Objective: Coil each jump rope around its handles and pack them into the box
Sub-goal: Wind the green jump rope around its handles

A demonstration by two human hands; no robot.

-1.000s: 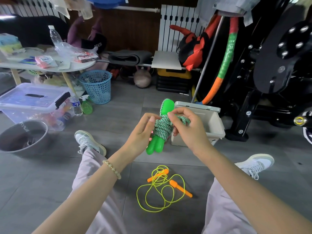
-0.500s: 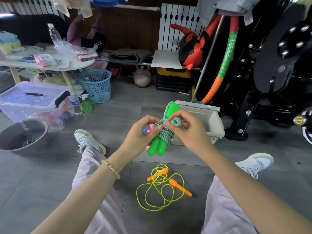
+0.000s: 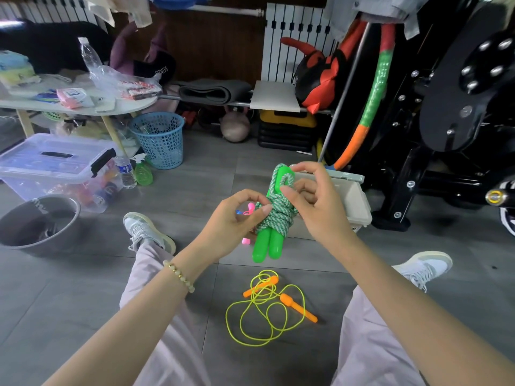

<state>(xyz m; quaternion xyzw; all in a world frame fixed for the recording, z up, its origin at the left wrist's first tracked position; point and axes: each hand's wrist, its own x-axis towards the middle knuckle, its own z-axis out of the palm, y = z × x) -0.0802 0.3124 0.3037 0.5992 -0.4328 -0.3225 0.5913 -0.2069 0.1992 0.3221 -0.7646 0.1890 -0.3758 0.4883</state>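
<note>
Green jump rope (image 3: 274, 218) pinched between left hand (image 3: 234, 221) and right hand (image 3: 315, 207).

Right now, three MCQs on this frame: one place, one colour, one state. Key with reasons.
1. Where does the yellow jump rope lie?
A) on the floor between the person's legs
B) on a shelf
C) over a knee

2. What colour are its handles?
A) blue
B) orange
C) black

3. What state is the green jump rope in?
A) loose on the floor
B) knotted to a pole
C) coiled around its green handles, held in both hands

Key:
1 A, it lies in loose loops on the tiles between the legs.
2 B, both show orange.
3 C, the left hand grips the coil and the right hand pinches a loop of rope at the top.
</note>
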